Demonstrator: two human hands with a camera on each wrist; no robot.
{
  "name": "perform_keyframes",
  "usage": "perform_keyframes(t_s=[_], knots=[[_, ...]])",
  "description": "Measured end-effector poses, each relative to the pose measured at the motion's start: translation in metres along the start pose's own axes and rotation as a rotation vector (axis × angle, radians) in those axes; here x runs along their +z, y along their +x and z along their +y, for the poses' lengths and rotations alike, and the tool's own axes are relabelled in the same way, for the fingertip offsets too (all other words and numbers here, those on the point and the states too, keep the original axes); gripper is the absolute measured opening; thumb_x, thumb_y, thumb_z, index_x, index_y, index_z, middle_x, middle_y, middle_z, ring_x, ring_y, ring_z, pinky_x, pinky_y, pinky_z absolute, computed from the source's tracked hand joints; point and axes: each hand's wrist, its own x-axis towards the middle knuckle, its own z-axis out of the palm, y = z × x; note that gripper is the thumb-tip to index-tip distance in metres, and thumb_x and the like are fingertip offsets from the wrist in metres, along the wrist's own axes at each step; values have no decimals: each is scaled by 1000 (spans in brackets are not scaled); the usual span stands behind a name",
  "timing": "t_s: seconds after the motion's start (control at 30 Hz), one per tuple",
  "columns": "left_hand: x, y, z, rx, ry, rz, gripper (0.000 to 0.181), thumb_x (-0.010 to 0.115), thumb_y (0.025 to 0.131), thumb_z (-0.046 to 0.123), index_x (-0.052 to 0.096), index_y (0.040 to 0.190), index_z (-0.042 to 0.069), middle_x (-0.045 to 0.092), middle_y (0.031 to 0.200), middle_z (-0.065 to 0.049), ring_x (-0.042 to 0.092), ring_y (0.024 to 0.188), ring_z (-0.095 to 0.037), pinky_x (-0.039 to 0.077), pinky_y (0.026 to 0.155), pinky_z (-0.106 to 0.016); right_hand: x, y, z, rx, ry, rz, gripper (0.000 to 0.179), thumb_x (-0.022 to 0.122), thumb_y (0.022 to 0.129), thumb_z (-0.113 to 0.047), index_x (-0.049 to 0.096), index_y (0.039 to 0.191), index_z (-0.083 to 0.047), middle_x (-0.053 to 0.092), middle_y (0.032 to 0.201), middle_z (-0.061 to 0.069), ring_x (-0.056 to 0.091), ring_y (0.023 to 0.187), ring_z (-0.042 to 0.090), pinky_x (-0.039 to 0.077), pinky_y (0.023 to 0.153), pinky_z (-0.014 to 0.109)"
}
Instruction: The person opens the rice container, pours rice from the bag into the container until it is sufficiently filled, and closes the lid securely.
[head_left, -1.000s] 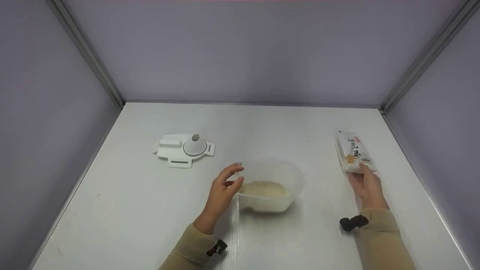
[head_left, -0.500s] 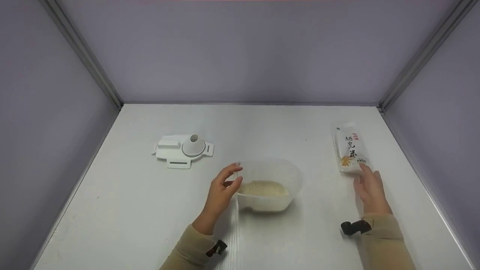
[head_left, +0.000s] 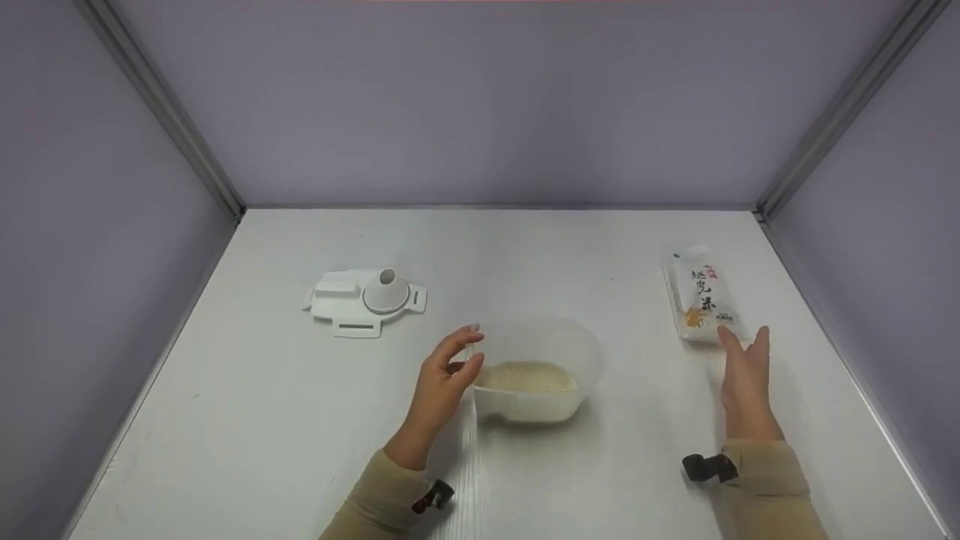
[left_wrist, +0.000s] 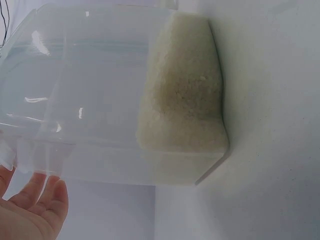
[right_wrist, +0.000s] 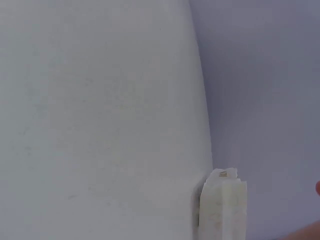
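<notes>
In the head view a translucent plastic container (head_left: pixel 536 409) stands at the middle of the table, with a heap of white rice (head_left: pixel 529 376) in its bottom. My left hand (head_left: pixel 442 382) grips its left rim between thumb and fingers. The left wrist view shows the rice (left_wrist: pixel 185 95) through the clear container wall (left_wrist: pixel 100 95). At the right lies a printed plastic bag of rice (head_left: pixel 701 292). My right hand (head_left: pixel 746 375) is just in front of the bag, fingers extended and holding nothing; one fingertip overlaps the bag's near edge, and contact is unclear. The right wrist view shows the bag's end (right_wrist: pixel 223 210).
A white plastic lid (head_left: pixel 345 304) with slots lies at the back left, a small conical white piece (head_left: pixel 387 289) standing on it. Grey panels (head_left: pixel 495 112) close off the back and both sides of the white table (head_left: pixel 262 420).
My right hand has let go of the rice bag, drawn back toward me and straightened its fingers. The bag now lies flat on the table. My left hand and the container stay put.
</notes>
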Motion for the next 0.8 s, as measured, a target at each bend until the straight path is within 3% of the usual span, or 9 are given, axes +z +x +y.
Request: perform_keyframes(t_s=[0.33, 0.8], knots=[[0, 0, -2, 14, -27, -7, 28, 56, 91, -1, 55, 117, -9, 47, 132, -25, 41, 125, -35, 47, 86, -32, 15, -20, -3, -160, -184, 7, 82, 44, 96, -45, -17, 147, -25, -22, 152, -7, -19, 137, 12, -5, 111, 36], [1, 0, 1, -1, -4, 5, 27, 56, 91, 0, 56, 117, -8, 48, 132, -24, 42, 125, -35, 46, 88, -34, 23, -34, 0, -235, -179, -51, 78, 44, 97, -37, -13, 148, -22, -18, 153, -4, -16, 138, 12, -4, 111, 34]])
